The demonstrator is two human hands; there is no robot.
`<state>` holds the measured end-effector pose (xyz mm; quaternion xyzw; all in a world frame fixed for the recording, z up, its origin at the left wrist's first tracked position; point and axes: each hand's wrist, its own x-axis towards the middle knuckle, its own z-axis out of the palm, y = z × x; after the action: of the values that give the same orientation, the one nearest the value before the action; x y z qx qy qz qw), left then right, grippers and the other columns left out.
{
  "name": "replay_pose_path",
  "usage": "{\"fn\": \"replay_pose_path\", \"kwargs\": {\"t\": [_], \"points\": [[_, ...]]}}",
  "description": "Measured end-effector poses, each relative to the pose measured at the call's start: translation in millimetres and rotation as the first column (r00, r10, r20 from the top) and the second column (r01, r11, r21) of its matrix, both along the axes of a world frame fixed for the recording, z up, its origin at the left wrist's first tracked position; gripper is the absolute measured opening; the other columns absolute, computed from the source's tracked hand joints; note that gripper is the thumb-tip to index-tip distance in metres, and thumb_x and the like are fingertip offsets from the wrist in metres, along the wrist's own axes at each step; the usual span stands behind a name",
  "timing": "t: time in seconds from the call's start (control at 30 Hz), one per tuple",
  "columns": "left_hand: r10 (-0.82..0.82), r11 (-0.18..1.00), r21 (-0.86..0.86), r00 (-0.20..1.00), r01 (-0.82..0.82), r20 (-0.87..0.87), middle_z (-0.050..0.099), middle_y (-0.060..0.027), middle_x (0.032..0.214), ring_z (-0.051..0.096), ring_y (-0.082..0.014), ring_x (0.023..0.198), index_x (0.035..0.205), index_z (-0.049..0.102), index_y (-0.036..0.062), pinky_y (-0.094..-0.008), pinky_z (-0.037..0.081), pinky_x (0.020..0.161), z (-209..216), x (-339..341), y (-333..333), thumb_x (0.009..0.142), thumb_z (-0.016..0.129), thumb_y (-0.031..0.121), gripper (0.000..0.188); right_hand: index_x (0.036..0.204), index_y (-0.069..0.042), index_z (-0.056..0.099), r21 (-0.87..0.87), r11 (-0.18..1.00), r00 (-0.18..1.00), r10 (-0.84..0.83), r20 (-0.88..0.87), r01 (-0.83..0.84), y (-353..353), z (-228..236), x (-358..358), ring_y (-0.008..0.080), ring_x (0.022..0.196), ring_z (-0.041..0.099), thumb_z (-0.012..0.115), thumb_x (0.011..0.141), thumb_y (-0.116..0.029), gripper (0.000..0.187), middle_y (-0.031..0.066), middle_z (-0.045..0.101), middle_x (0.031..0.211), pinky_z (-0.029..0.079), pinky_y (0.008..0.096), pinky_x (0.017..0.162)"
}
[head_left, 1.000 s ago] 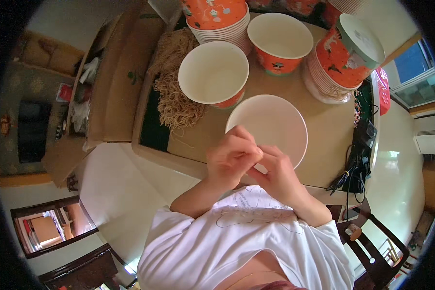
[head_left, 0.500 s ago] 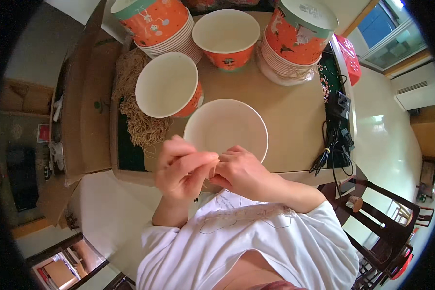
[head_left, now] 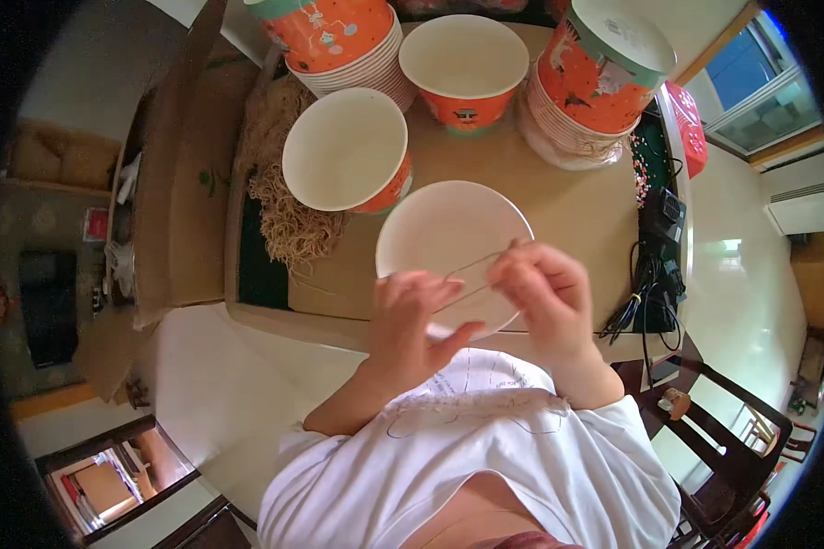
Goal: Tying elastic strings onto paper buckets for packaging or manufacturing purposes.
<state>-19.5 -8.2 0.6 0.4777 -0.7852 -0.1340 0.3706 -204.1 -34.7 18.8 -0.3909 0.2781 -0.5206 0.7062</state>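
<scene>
A thin tan string (head_left: 474,266) is stretched between my two hands, its two strands crossing over a white-lined paper bowl (head_left: 449,215). My right hand (head_left: 549,288) pinches one end between thumb and fingers. At the other end, the strands run to the curled fingers of my left hand (head_left: 410,320), whose thumb stands apart from them. That hand is slightly blurred, so how the string sits on its fingers is hard to make out. Below both hands, the bowl rests on the cardboard-covered table, near its front edge.
Two orange bowls, one tilted (head_left: 348,151) and one upright (head_left: 462,64), stand behind. Stacks of bowls rise at the back left (head_left: 357,64) and back right (head_left: 586,91). A tangled heap of tan strands (head_left: 293,224) lies left; black cables (head_left: 645,284) lie right.
My hands have moved right and drawn apart, with the string now stretched between them; before, they were close together at the bowl's near edge. The whole view has shifted slightly.
</scene>
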Motion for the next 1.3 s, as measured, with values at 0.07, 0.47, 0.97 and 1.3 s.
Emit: {"fn": "replay_pose_path", "kwargs": {"t": [0.07, 0.47, 0.97, 1.3], "points": [[-0.045, 0.997, 0.065, 0.999, 0.044, 0.024, 0.059, 0.0009, 0.104, 0.054, -0.0196, 0.099, 0.108, 0.059, 0.0140, -0.0451, 0.037, 0.086, -8, -1, 5, 0.071, 0.079, 0.028, 0.044, 0.094, 0.002, 0.063, -0.066, 0.979, 0.981, -0.192, 0.001, 0.191, -6, 2, -9, 0.0088, 0.081, 0.053, 0.049, 0.098, -0.011, 0.019, 0.0052, 0.060, 0.090, 0.042, 0.0219, 0.072], [-0.366, 0.927, 0.222, 0.852, 0.301, 0.375, 0.065, 0.0071, 0.086, 0.056, -0.0163, 0.102, 0.079, 0.070, 0.0171, -0.0685, 0.017, 0.108, 13, 62, 0, 0.072, 0.068, 0.016, 0.007, 0.096, -0.006, 0.051, 0.169, 0.945, 0.746, -0.326, 0.581, 0.281, -35, -10, -94, 0.0100, 0.066, 0.037, 0.042, 0.101, -0.019, 0.017, -0.0019, 0.038, 0.071, 0.036, 0.0258, 0.064], [-0.141, 0.975, 0.216, 0.895, 0.051, 0.423, 0.059, -0.0108, 0.118, 0.050, -0.0294, 0.120, 0.105, 0.067, 0.0104, -0.0465, 0.037, 0.105, 50, 60, -15, 0.074, 0.061, -0.004, 0.035, 0.095, 0.001, 0.066, -0.049, 0.963, 0.839, -0.256, -0.481, 0.266, -1, -11, -53, 0.0018, 0.053, 0.037, 0.050, 0.095, -0.008, 0.019, -0.0075, 0.045, 0.063, 0.025, 0.0175, 0.047], [0.190, 0.780, 0.534, 0.689, 0.327, -0.700, 0.058, 0.0010, 0.077, 0.052, -0.0045, 0.066, 0.093, 0.062, -0.0002, -0.0199, 0.043, 0.058, 14, -19, -11, 0.090, 0.062, 0.005, 0.006, 0.089, -0.003, 0.064, -0.525, 0.829, 0.634, -0.302, -0.712, -0.194, 7, 4, -7, 0.0180, 0.057, 0.056, 0.064, 0.079, 0.001, 0.011, 0.0091, 0.058, 0.071, 0.044, 0.0281, 0.050]]}}
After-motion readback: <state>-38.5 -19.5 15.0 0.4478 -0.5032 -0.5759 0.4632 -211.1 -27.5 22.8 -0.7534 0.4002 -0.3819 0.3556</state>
